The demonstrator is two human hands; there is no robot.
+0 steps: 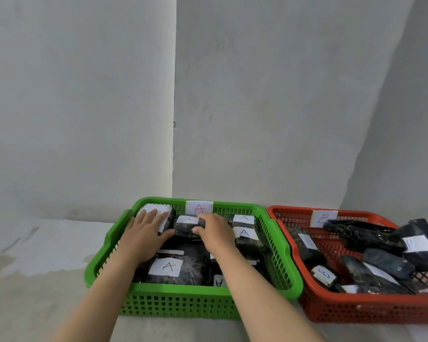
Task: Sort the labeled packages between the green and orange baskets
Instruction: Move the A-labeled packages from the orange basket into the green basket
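Wall (257,95): pale grey, with a vertical corner edge running down behind the green basket.
Floor (35,280): pale, blotchy, bearing both baskets side by side.
Green basket (183,304): on the left, slatted plastic, touching or just beside the orange one; paper tag marked A (199,208) fixed on its far rim.
Orange basket (356,314): on the right, tag marked B (323,218) on its far rim; several dark wrapped packages (381,265) piled loosely inside, some white labels unreadable.
Packages in green basket (173,267): dark wrapping, white labels marked A, packed flat across the bottom.
Left hand (146,230): inside the green basket, fingers spread and fairly straight, lying on a package with a large white label (156,212) at the far left corner; released, not clasping.
Right hand (214,230): also inside, fingers bent over the right end of the small A package.
Small A package (187,224): at the far middle of the green basket, between the two hands, both thumbs at its near edge.
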